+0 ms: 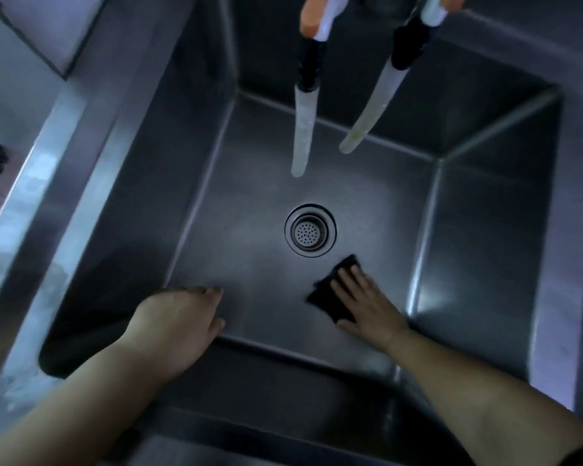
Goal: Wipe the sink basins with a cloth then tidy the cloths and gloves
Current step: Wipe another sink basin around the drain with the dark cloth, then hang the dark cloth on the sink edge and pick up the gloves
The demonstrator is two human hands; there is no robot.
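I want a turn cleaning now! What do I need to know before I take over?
Right hand: flat, fingers straight, pressing the dark cloth on the basin floor, just near-right of the drain.
Left hand: holds nothing, loosely curled over the basin's near-left part.
Two hoses hang from the far side.
Done: wiping is under way here.
Left: finish this basin, wipe any others, then tidy cloths and gloves. No gloves in view.
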